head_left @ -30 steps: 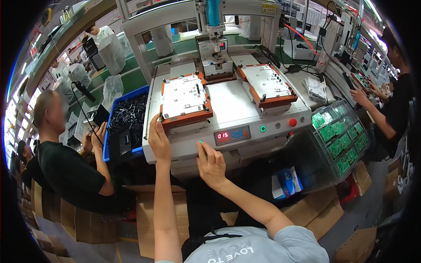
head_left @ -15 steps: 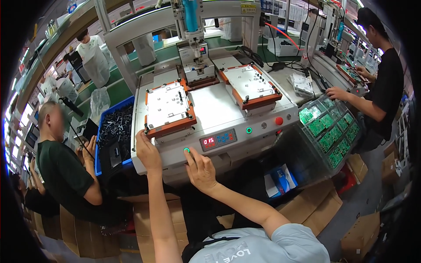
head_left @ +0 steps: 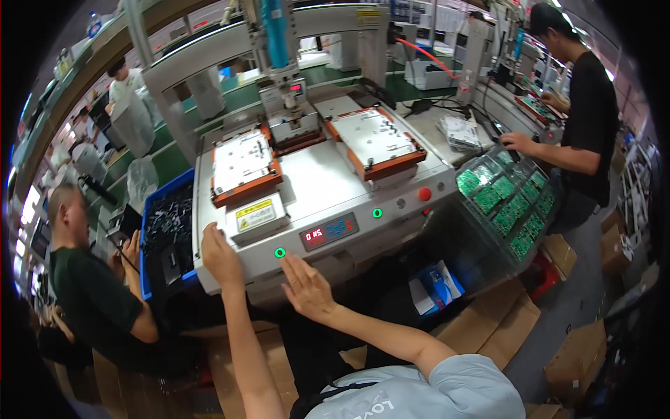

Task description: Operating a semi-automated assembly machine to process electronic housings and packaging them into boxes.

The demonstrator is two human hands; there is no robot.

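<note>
A white bench machine with a tool head [head_left: 285, 94] stands before me. Its left fixture [head_left: 243, 162] is an orange-red frame with a white plate on top, set back on the bed. Beside it lies a matching right fixture [head_left: 373, 140]. My left hand [head_left: 222, 257] is at the machine's front left corner, fingers stretched upward and holding nothing; whether it touches the casing I cannot tell. Fingers extended, my right hand [head_left: 308, 286] is just below the green-ringed button [head_left: 280, 253] and holds nothing. A display panel [head_left: 329, 232] glows red between the two green-ringed buttons.
A blue bin [head_left: 148, 241] of small black parts stands left, near a seated person [head_left: 91, 279]. At right, a clear tray [head_left: 481, 237] carries green circuit boards, with another person [head_left: 583, 119] behind it. A red button [head_left: 424, 194] sits on the machine front. Cardboard lies below.
The left fixture has slid back, uncovering a block with a yellow label. My right hand has come off the green-ringed button, and my left hand has left the fixture's corner. The view has shifted.
</note>
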